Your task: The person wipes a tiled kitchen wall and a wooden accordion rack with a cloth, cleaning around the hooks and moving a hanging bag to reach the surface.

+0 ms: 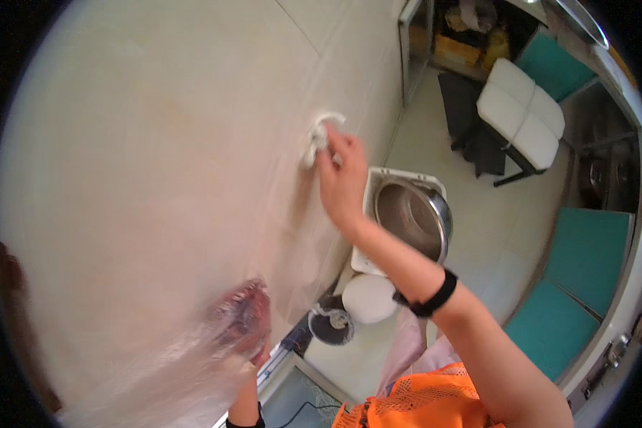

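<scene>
My right hand pinches a crumpled white cloth and presses it against a pale tiled wall. A black band circles that forearm. Lower down, my left hand is at a bunched clear plastic sheet, which spreads blurred over the wall to the lower left. Something dark red shows through the wrinkled plastic near the fingers; whether it is an object or part of the hand is unclear. The plastic hides most of the left fingers.
Below the right arm, a large steel pot stands in a white plastic crate. A round white lid or stool top and a small lined bin stand nearby. A cushioned stool and teal cabinet doors lie right.
</scene>
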